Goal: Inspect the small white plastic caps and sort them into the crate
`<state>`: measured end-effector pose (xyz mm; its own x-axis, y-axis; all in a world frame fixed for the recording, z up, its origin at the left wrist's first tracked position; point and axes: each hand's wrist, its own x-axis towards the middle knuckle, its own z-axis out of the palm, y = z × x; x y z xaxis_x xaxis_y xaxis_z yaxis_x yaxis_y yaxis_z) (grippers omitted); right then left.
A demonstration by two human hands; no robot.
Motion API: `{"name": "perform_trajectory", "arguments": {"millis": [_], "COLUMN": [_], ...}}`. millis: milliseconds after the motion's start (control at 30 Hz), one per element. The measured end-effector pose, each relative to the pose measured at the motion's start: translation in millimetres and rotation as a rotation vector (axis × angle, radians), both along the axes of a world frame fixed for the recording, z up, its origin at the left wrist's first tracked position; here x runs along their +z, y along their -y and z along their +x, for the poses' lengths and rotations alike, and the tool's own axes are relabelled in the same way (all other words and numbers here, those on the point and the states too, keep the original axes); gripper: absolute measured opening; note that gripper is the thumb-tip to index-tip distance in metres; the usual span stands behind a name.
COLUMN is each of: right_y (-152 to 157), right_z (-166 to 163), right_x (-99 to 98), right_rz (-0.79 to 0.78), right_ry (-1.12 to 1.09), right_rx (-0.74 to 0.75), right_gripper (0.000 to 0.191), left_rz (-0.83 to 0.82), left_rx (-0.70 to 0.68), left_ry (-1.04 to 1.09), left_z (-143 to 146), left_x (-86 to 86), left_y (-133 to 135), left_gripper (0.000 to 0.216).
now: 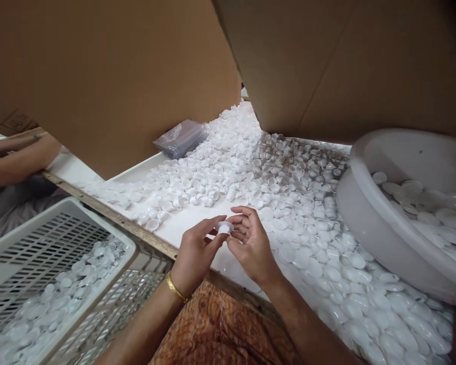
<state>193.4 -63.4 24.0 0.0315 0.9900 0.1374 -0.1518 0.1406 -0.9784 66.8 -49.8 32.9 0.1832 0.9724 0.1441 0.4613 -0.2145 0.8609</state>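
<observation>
Both hands meet over the white table (190,218), just past its near wooden edge. Between their fingertips they pinch one small white plastic cap (225,227). My left hand (195,253) wears a gold bangle at the wrist and closes on the cap from the left. From the right, my right hand (251,241) closes on it with thumb and curled fingers. A large heap of white caps and flat white discs (289,192) covers the table beyond and to the right of the hands.
A white slatted crate (30,243) with several caps stands at lower left. A white basin (368,213) holding discs leans at right. Brown cardboard sheets (117,76) wall the back. A clear plastic bag (180,137) lies on the heap. Another person's arm (15,157) rests at far left.
</observation>
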Motion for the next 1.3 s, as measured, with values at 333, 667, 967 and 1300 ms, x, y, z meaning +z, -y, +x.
{"name": "perform_trajectory", "arguments": {"millis": [333,667,967,1300], "right_y": [-3.5,-5.7,-9.4,-12.2], "right_z": [6.3,10.6,11.1,17.7], "right_x": [-1.0,-3.2,-9.0,-15.3], "right_rz": [-0.106,-0.153,-0.207,-0.194], "right_ry": [-0.226,-0.331,-0.388,-0.201], "right_rx": [0.152,0.146,0.058,0.018], "right_gripper": [0.029,0.021,0.016,0.012], "left_rz": [0.101,0.222,0.320,0.302], "left_rx": [0.013,0.018,0.038,0.015], "left_ry": [0.080,0.058,-0.002,-0.007], "left_z": [6.9,15.0,25.6,35.1], "left_x": [7.4,8.2,3.0,-6.5], "left_y": [8.4,8.7,8.0,5.8], "left_gripper": [0.033,0.017,0.016,0.016]}}
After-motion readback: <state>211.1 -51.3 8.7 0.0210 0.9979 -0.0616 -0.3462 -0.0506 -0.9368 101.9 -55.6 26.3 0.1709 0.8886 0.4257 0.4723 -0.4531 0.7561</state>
